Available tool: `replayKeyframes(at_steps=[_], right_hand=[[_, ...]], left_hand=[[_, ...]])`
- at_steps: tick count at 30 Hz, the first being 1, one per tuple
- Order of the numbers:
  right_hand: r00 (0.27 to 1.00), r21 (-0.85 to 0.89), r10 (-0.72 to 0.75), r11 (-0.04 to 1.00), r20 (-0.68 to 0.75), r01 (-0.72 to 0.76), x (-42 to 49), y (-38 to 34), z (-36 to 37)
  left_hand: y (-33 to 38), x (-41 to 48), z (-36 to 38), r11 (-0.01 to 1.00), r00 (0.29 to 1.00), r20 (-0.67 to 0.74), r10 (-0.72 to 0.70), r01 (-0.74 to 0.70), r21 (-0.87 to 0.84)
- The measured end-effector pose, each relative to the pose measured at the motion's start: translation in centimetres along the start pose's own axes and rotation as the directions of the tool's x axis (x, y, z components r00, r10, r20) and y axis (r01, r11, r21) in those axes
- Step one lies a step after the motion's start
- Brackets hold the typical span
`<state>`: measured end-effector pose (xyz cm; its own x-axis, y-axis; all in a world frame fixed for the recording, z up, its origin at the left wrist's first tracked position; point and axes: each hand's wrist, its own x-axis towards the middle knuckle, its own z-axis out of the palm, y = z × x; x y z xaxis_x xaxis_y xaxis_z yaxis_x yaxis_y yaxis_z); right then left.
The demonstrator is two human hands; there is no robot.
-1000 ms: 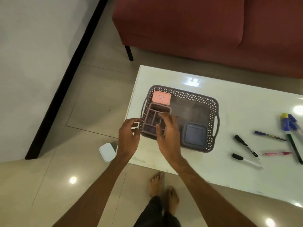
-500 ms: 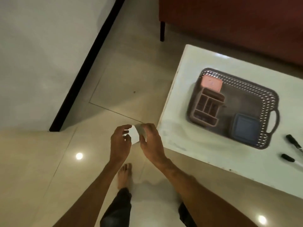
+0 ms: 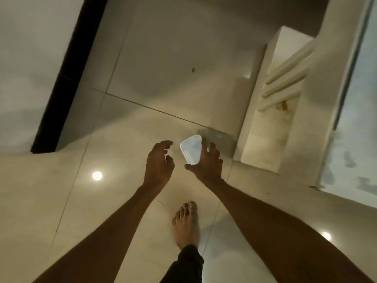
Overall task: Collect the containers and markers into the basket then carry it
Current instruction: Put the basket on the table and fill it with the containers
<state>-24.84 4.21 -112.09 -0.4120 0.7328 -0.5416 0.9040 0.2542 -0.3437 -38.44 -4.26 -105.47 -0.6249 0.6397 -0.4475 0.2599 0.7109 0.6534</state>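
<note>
picking the white box up off the floor

we are bent low over the shiny floor (image 3: 61,201). closest to us is our bare foot (image 3: 184,223), flat on the tiles. it should stay put so we do not tip over.

a bit further out are our two hands. our right hand (image 3: 207,166) has its fingers spread wide around the white container (image 3: 191,149), with the thumb at the near corner and the fingers along the far side. we cannot tell if the box is off the floor yet or only touched. we should close thumb and fingers on two sides of the box before we lift, so it does not slip. it looks light and smooth, so a soft, even squeeze should do.

our left hand (image 3: 159,162) is just beside the box, not touching it. its fingers are curled and loose, and it holds nothing. it can come in to help steady the box.

past the box is the leg of the counter (image 3: 263,123), close by. the basket is not in sight from here. we think it is up on top, so the box should go up there next.
</note>
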Motion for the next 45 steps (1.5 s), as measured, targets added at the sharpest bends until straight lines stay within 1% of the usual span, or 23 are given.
replayKeyframes(at_steps=[2,5,8,10,15,20,22,26,29,33,35,37,38,40,45], right_hand=[[1.0,-0.035,-0.002,0.999,-0.029,0.001,1.3,-0.1,2.9],[0.991,-0.02,-0.01,1.0,-0.134,0.008,1.7,-0.3,4.8],[0.983,0.06,-0.049,0.996,-0.175,0.061,0.3,-0.6,2.7],[0.976,0.116,-0.086,0.987,-0.198,0.111,-1.5,-1.3,0.1],[0.971,0.233,-0.12,0.958,-0.208,0.169,-8.1,-5.1,-10.7],[0.958,0.256,-0.144,0.944,-0.249,0.208,-14.9,-6.4,-24.7],[0.947,0.263,-0.161,0.935,-0.279,0.236,-17.1,-5.4,-31.0],[0.913,0.223,-0.199,0.931,-0.356,0.29,-18.6,0.1,-42.0],[0.896,0.225,-0.199,0.926,-0.397,0.305,-18.0,7.2,-49.3],[0.891,0.231,-0.184,0.926,-0.415,0.299,-16.6,17.6,-56.4],[0.886,0.176,-0.189,0.942,-0.424,0.286,-15.6,22.1,-59.0],[0.881,0.078,-0.214,0.96,-0.422,0.27,-13.9,26.1,-61.1],[0.881,0.026,-0.239,0.962,-0.409,0.273,-12.8,27.7,-62.0],[0.89,-0.049,-0.289,0.956,-0.352,0.29,-10.4,29.8,-63.4],[0.923,-0.203,-0.348,0.927,-0.161,0.315,-5.3,31.6,-63.7]], left_hand=[[-2.1,1.4,1.5,0.999,1.0,0.006,0.026,-0.026,0.019],[-3.6,2.4,2.7,1.0,1.0,0.008,0.024,-0.024,0.004],[-3.0,1.6,2.0,0.999,0.999,-0.001,0.032,-0.032,0.007],[-1.5,0.3,0.8,1.0,1.0,-0.014,0.004,-0.004,0.003],[7.4,-4.6,-4.5,0.999,0.998,-0.062,-0.001,-0.001,-0.032],[20.6,-10.3,-8.5,0.996,0.989,-0.148,0.004,-0.016,-0.084],[26.2,-12.3,-8.9,0.993,0.983,-0.183,0.023,-0.043,-0.106],[36.4,-15.2,-6.3,0.981,0.974,-0.202,0.108,-0.136,-0.135],[43.8,-16.7,-1.9,0.96,0.967,-0.17,0.189,-0.218,-0.177],[51.6,-17.7,4.9,0.92,0.947,-0.142,0.289,-0.316,-0.231],[54.6,-17.9,7.9,0.912,0.941,-0.117,0.318,-0.337,-0.232],[57.2,-17.6,10.8,0.898,0.921,-0.114,0.373,-0.389,-0.206],[58.1,-17.3,12.2,0.891,0.912,-0.112,0.395,-0.41,-0.195],[59.5,-16.4,14.3,0.894,0.915,-0.082,0.394,-0.403,-0.196],[60.8,-13.4,17.2,0.898,0.908,-0.05,0.416,-0.419,-0.135]])
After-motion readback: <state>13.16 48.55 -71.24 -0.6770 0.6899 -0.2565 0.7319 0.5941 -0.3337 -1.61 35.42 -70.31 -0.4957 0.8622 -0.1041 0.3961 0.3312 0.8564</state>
